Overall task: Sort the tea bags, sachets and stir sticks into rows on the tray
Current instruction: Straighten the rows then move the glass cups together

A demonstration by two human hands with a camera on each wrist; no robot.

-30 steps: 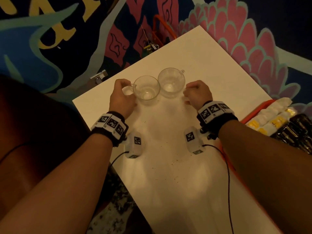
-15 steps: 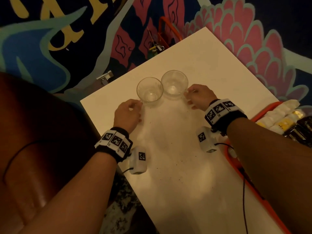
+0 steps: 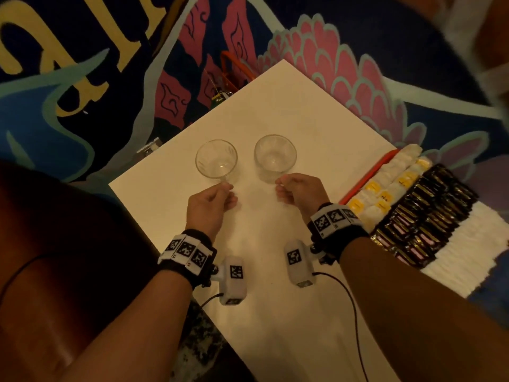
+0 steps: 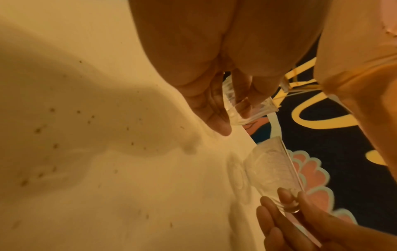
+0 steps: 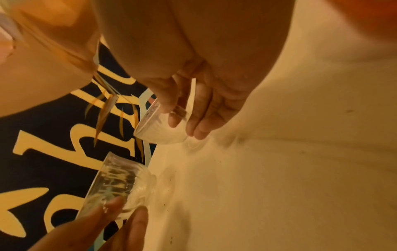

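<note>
The yellow tags of the tea bags [image 3: 384, 197] on the tray [image 3: 366, 177] carry dark print; one seems to read "TEA", the rest too small to read. Large yellow letters on the rug [image 3: 82, 78] beyond the tray are cut off. Wristbands [image 3: 333, 217] bear black-and-white square markers.

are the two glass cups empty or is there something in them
Empty. From the head camera, the white table shows straight through the bottoms of the left clear glass cup and the right clear glass cup; no liquid or contents visible.

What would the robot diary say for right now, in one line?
left hand: holds left glass cup | right hand: holds right glass cup | tray: untouched
</note>
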